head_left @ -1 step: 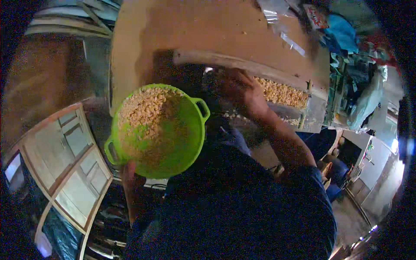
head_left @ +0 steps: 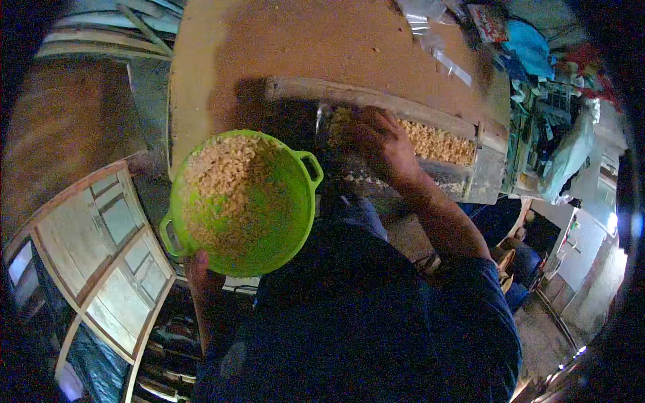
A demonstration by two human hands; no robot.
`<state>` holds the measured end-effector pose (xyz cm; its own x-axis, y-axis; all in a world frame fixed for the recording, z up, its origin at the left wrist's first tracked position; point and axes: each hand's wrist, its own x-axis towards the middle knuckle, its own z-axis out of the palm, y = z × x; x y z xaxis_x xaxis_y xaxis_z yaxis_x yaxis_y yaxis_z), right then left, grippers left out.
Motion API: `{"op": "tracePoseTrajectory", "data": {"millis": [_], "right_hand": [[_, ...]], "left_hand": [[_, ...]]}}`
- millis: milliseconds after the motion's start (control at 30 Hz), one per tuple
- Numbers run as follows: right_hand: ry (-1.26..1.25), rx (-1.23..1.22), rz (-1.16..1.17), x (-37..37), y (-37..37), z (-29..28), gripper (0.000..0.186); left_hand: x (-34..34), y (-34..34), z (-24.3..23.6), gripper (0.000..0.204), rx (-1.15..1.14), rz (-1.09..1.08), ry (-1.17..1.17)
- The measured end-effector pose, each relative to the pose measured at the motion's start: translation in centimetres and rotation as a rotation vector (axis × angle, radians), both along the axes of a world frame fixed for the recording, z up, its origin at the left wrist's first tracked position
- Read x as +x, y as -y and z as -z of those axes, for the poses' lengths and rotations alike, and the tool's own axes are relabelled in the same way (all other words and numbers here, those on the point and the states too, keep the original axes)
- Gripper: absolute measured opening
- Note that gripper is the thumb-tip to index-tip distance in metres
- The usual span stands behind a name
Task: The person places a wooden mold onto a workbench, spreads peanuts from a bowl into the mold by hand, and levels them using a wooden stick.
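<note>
A round bright green basin point(head_left: 282, 235) with two loop handles is tilted at the left. Small pale tan pieces point(head_left: 228, 164), like nuts or broken kernels, are heaped on its far left side. My left hand point(head_left: 199, 263) grips its near left rim, thumb on top and the other fingers hidden beneath. My right hand point(head_left: 384, 142), fingers curled, is over a wooden trough point(head_left: 376, 96) on the bench. More tan pieces point(head_left: 437, 142) lie in the trough right of this hand. Beside its shadowed fingertips is a tan patch and a shiny edge point(head_left: 319, 115); what they hold is unclear.
The trough sits at the near edge of a brown tabletop point(head_left: 302, 40). Clear plastic point(head_left: 433, 40) and a blue bag point(head_left: 527, 47) are at the far right. A pale framed wooden panel point(head_left: 101, 248) stands low on the left.
The basin has shifted very slightly left. My right hand has moved a little at the trough, and the shiny edge beside its fingers looks longer.
</note>
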<state>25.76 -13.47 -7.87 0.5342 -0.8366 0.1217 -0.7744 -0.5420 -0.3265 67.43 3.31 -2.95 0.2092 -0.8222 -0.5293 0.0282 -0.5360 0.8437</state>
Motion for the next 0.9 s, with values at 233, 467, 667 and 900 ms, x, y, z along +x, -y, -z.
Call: {"op": "tracePoseTrajectory", "data": {"millis": [233,467,667,900], "right_hand": [[0.092,0.002,0.366,-5.2,-3.6,-0.8,0.03],[-0.046,-0.187,0.374,-6.4,-4.3,1.1,0.028],[-0.012,0.088,0.368,-5.8,-4.3,2.4,0.042],[-0.161,0.043,0.167,2.2,-0.5,-2.0,0.052]], "left_hand": [[-1.5,2.0,-1.5,0.049,-0.007,-0.145,-0.199],[-1.9,1.5,-1.4,0.062,-0.011,-0.19,-0.312],[-3.1,1.2,-2.6,0.057,0.005,-0.152,-0.28],[-1.8,-0.4,-1.1,0.036,-0.243,0.448,0.716]]}}
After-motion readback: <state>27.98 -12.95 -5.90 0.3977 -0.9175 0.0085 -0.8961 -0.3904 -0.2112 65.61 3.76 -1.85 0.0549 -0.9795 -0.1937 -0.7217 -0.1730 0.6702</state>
